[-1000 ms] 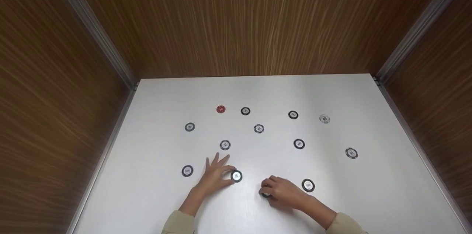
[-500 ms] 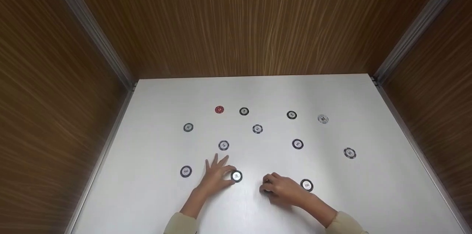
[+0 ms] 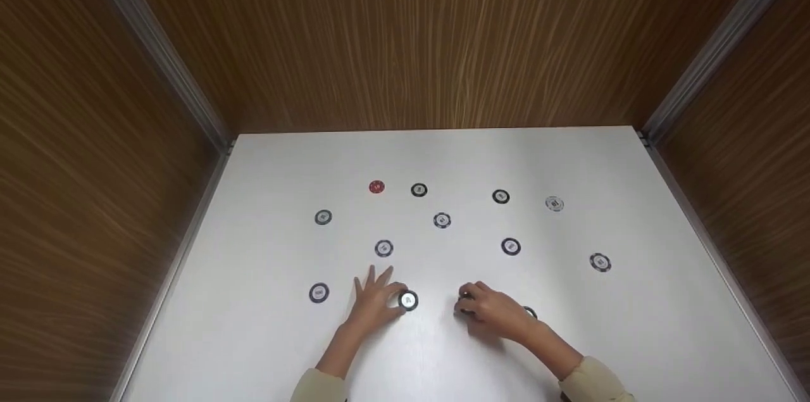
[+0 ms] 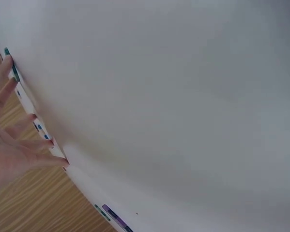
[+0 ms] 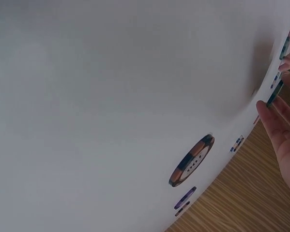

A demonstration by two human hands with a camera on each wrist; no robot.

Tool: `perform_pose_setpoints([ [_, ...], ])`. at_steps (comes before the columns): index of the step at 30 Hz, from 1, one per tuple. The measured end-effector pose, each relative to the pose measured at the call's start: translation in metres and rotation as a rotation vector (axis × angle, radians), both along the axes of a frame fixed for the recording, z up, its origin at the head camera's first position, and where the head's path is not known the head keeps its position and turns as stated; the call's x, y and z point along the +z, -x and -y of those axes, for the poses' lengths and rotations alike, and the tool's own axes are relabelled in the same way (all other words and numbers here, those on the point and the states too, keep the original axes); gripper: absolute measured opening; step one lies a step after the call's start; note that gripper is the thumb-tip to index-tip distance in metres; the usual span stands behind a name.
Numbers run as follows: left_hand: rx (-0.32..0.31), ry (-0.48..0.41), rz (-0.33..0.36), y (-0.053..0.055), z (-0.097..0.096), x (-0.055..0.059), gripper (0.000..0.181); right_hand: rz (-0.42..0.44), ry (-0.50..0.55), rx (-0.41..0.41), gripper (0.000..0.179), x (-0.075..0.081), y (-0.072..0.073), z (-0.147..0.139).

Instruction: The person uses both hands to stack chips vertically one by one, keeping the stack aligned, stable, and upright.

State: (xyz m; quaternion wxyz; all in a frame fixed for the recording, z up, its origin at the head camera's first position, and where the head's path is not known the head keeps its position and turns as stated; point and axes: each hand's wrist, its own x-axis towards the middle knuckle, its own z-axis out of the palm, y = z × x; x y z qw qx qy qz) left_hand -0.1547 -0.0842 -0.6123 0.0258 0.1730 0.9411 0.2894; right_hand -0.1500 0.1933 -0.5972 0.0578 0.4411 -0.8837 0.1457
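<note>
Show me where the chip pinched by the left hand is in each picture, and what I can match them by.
Head: the chip lies low, near the middle across, at the tips of the left hand.
Left wrist: upper left, a green edge.
Right wrist: probably the green one at the upper right edge.
Shared landmark: the white tabletop.

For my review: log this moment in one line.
left hand: pinches green-edged chip; right hand: holds second green-edged chip; red chip: untouched
</note>
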Motion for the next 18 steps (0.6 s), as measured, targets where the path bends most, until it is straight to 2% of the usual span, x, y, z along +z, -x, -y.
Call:
perform_pose_setpoints([
  [3, 0.019, -0.003, 0.007, 0.0, -0.004, 0.001, 0.036, -0.003, 0.001, -0.019, 0.027, 0.002, 0.003, -0.004],
  [10, 0.07, 0.034, 0.042, 0.0, -0.014, 0.004, 0.036, 0.051, 0.007, -0.055, 0.029, 0.006, 0.007, -0.009],
  [18, 0.117, 0.018, 0.045, -0.002, -0.024, 0.008, 0.036, 0.043, 0.009, -0.062, 0.03, 0.007, 0.01, -0.01],
])
